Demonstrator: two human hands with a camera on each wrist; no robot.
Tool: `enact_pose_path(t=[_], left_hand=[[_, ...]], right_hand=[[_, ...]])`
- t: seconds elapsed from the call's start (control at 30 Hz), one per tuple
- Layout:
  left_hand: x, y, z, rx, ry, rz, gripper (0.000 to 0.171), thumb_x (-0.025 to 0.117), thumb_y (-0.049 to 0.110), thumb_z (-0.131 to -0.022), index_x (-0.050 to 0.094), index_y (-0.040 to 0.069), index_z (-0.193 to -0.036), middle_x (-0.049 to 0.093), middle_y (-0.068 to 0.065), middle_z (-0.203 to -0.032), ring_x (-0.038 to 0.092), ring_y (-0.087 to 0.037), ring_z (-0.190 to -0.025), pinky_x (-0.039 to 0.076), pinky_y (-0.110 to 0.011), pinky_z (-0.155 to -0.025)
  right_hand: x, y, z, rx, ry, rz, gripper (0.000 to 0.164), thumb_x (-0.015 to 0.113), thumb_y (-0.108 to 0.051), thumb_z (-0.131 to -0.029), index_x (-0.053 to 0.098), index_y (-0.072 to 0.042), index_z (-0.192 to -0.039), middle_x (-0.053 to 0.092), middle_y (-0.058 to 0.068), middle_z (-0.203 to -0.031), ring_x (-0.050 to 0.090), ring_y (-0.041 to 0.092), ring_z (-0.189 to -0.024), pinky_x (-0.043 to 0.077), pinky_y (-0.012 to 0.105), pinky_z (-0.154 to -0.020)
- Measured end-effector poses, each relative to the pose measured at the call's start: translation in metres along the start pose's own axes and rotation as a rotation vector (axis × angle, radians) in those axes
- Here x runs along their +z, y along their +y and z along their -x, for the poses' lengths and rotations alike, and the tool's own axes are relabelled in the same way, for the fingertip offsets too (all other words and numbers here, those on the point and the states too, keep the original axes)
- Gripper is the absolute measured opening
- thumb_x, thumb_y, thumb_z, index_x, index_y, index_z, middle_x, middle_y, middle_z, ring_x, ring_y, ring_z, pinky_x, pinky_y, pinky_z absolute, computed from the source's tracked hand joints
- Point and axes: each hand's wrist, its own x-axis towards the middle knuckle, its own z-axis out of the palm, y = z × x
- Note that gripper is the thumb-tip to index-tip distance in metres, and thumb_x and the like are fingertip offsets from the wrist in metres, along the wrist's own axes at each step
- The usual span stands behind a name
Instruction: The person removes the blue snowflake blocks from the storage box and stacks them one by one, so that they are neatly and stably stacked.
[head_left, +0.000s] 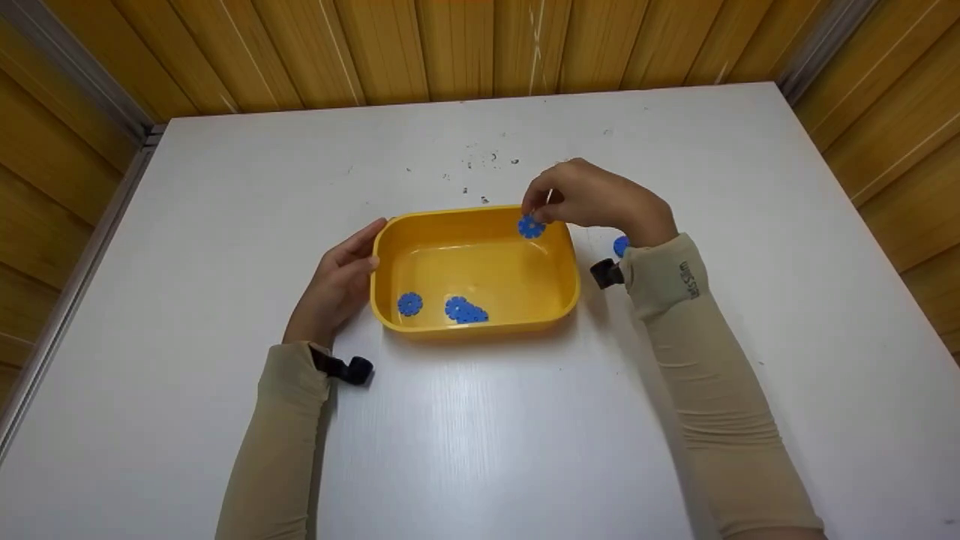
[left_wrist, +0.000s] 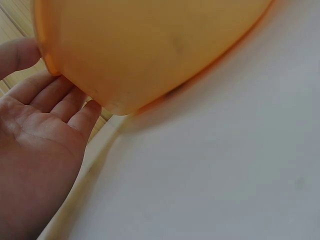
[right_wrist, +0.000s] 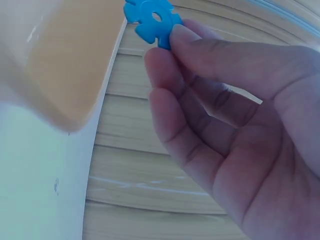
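Note:
A yellow plastic bin (head_left: 472,328) stands on the white table, with several blue notched snowflake discs (head_left: 410,304) lying in it near its front wall. My left hand (head_left: 341,274) holds the bin's left end, thumb at the rim and fingers along the outer wall (left_wrist: 150,55). Over the bin's back right corner, my right hand (head_left: 592,195) pinches one blue snowflake disc (head_left: 531,226) between thumb and fingers. In the right wrist view this disc (right_wrist: 147,21) shows a centre hole and slots round its edge.
Another blue disc (head_left: 621,245) lies on the table (head_left: 480,450) to the right of the bin, partly hidden by the right wrist. Dark marks (head_left: 493,157) dot the tabletop behind the bin. Yellow wood-look panels (head_left: 450,52) rise beyond the table.

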Motion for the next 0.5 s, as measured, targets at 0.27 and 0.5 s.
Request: enact_pose_path(t=[0.27,0.5], left_hand=[[0.0,0.001,0.002,0.008,-0.006,-0.02,0.058,0.047,-0.004,-0.096,0.032,0.007,-0.15,0.033,-0.004,-0.156,0.03,-0.018,-0.145,0.035,-0.028,-0.113],[0.0,0.003,0.003,0.021,-0.028,-0.018,0.058,0.047,-0.004,-0.096,0.03,0.006,-0.15,0.031,-0.005,-0.157,0.029,-0.019,-0.145,0.035,-0.029,-0.113]], right_hand=[[-0.004,0.019,0.016,0.021,0.046,-0.008,0.017,0.06,-0.009,-0.093,0.071,-0.007,-0.107,0.07,0.008,-0.103,0.063,0.019,-0.087,0.056,0.028,-0.079],[-0.008,0.036,0.029,0.065,0.095,-0.037,0.016,0.061,-0.01,-0.093,0.071,-0.008,-0.106,0.07,0.007,-0.098,0.061,0.019,-0.083,0.053,0.02,-0.073]])
